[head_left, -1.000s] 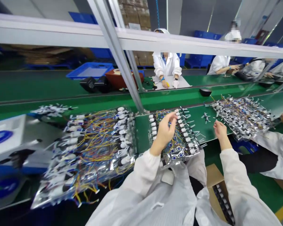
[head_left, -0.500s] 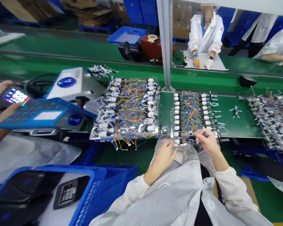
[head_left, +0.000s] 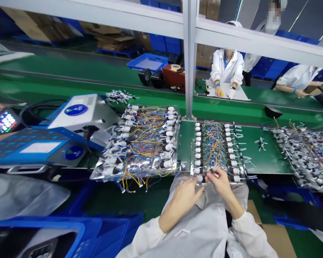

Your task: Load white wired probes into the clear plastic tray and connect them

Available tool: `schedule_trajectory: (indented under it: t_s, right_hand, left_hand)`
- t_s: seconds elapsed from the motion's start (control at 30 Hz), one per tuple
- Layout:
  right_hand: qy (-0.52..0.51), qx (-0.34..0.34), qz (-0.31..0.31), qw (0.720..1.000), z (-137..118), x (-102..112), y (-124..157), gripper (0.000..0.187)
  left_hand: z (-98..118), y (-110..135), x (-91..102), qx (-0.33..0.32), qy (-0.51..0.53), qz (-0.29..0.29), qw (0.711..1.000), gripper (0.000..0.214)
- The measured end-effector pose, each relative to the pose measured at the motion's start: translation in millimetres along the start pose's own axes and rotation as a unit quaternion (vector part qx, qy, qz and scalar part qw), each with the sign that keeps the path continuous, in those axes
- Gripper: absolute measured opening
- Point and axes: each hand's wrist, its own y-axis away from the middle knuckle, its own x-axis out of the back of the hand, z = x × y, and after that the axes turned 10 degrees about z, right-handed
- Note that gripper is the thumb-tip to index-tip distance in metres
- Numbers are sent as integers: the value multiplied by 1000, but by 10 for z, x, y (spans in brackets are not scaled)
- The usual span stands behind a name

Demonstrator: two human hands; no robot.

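In front of me lies a clear plastic tray (head_left: 222,179) holding two columns of small white-and-black cylindrical parts. Yellow, blue and red wires tangle between the columns. At the tray's near left corner rests my left hand (head_left: 183,195), thumb apart and fingers loosely stretched; the fingertips are partly hidden. Closed in a pinch, my right hand (head_left: 219,181) holds a thin pen-like tool (head_left: 214,172) above the lowest row, close to the near left part. The tool's exact kind is too small to tell. White zip ties stick out along the tray's right side.
A wider wired tray (head_left: 148,172) lies left, and another pile of wired parts (head_left: 309,157) right. Loose zip ties (head_left: 261,144) lie between. A grey-blue machine (head_left: 78,122) stands left. A metal post (head_left: 188,71) rises behind. Across the belt, a co-worker (head_left: 227,70) works.
The camera view has tilted up, so the bench sits lower. My right hand has moved left along the tray's nearest row, closer to my left hand, still holding the thin tool.
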Motion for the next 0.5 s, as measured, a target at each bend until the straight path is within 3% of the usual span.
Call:
schedule_trajectory:
  t_s: [0.1, 0.2, 0.37, 0.5]
  right_hand:
    - [-11, 6, -4, 1000, -37, -2, 5, 29]
    - [-12, 20, 5, 1000, -126, 0, 11, 29]
    - [44, 78, 29, 996, -220, 66, 38, 24]
    - [113, 90, 48, 988, -188, 111, 66, 20]
  left_hand:
    - [-14, 16, -105, -46, 44, 71, 995, 48]
    - [-26, -85, -219, -109, 78, 119, 984, 40]
    - [-86, -333, -386, -144, 145, 112, 972, 32]
    - [-139, -384, -440, -147, 128, 121, 973, 33]
